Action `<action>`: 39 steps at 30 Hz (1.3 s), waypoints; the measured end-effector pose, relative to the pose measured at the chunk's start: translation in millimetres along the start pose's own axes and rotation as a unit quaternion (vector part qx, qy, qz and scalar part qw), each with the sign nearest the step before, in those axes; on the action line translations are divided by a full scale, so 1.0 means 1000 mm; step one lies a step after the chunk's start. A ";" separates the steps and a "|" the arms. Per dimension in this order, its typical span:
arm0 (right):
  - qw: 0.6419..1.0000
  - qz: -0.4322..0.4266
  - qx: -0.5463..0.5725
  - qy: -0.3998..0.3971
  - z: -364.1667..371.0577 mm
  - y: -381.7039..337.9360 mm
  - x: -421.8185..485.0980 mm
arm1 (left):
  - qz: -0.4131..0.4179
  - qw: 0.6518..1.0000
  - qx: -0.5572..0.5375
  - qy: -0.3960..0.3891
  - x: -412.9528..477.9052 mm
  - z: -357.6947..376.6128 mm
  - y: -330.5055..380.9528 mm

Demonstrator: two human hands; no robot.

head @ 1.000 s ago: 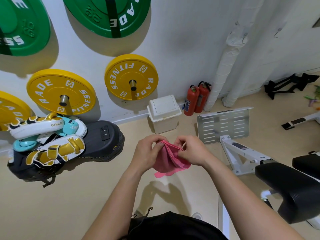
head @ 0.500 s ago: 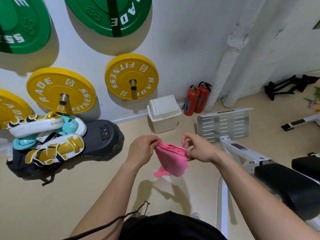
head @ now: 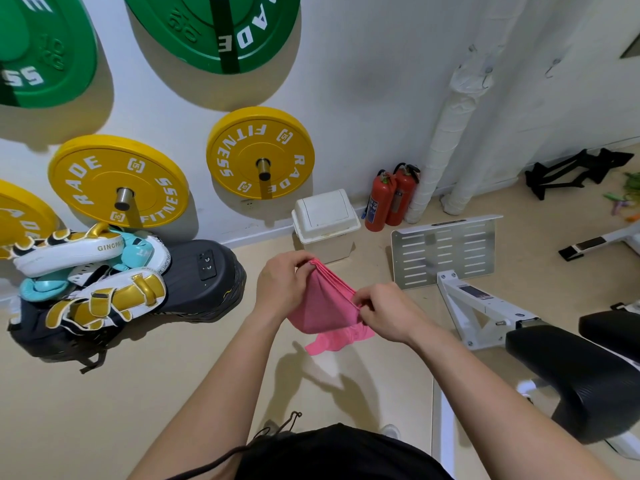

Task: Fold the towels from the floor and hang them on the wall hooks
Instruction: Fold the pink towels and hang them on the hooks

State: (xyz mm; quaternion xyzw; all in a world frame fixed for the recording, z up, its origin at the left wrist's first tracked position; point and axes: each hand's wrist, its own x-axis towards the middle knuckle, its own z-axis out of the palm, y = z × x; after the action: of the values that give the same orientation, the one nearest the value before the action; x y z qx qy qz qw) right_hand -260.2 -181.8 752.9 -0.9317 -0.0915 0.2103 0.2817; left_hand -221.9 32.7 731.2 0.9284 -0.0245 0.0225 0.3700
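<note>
- Your left hand [head: 284, 285] and right hand [head: 388, 315] pinch the pink towel [head: 320, 306] at its folded edge; the left is now higher, so the edge slants, where before it was level.
- It hangs over the beige floor [head: 104, 410], near the white bin [head: 325, 220] at the wall [head: 363, 98].

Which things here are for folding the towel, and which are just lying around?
For the job: pink towel, pinched by left hand and right hand; wall hooks.
Just lying about: weight plates, boxing pads, white bin, fire extinguishers.
</note>
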 end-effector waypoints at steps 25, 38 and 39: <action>0.972 -0.096 -0.021 0.212 0.011 0.005 -0.008 | -0.017 0.999 0.048 0.020 0.014 -0.009 -0.012; 0.966 -0.017 0.166 0.199 -0.031 0.006 -0.001 | -0.050 0.980 -0.189 -0.027 0.007 -0.011 0.020; 0.976 -0.025 0.132 0.173 -0.037 0.008 0.002 | -0.035 0.984 -0.174 -0.031 0.005 -0.010 0.023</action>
State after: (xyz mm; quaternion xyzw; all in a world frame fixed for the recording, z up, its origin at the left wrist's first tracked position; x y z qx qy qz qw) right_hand -242.1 -205.4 775.6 -0.9061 -0.0361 0.0493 0.4186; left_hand -218.9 23.2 754.7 0.8506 -0.0074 -0.0241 0.5252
